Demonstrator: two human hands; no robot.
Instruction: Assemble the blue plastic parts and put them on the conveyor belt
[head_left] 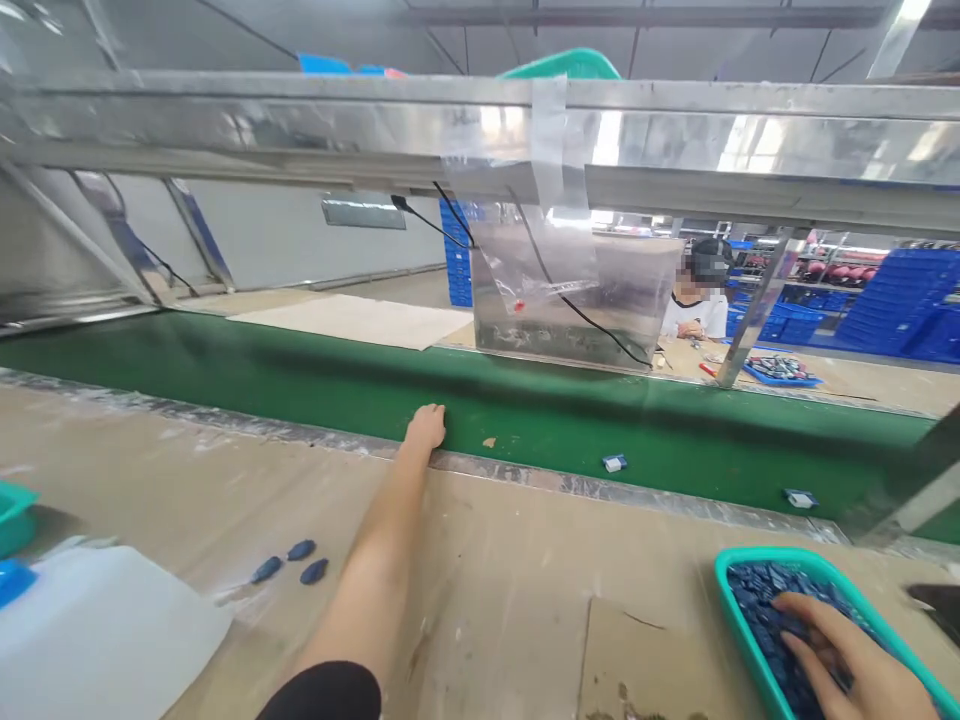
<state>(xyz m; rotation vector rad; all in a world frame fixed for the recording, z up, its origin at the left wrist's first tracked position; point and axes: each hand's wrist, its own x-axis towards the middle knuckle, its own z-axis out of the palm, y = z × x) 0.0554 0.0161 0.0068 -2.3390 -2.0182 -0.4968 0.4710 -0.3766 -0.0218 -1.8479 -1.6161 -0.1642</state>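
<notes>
My left hand (426,426) is stretched far forward to the near edge of the green conveyor belt (300,385). Its fingers are curled down at the belt's metal rim and I cannot see anything in them. My right hand (851,655) lies in a teal tray (731,580) at the lower right, fingers spread over the many small dark blue parts (757,600) that fill it. Two small blue-and-white pieces (614,462) (799,497) ride on the belt to the right of my left hand.
Three dark blue parts (291,563) lie loose on the beige worktable. A white plastic container (97,630) and a teal bin (11,515) sit at the lower left. A metal shelf frame (480,130) spans overhead. Another person (697,300) sits beyond the belt, with blue crates (900,310) behind.
</notes>
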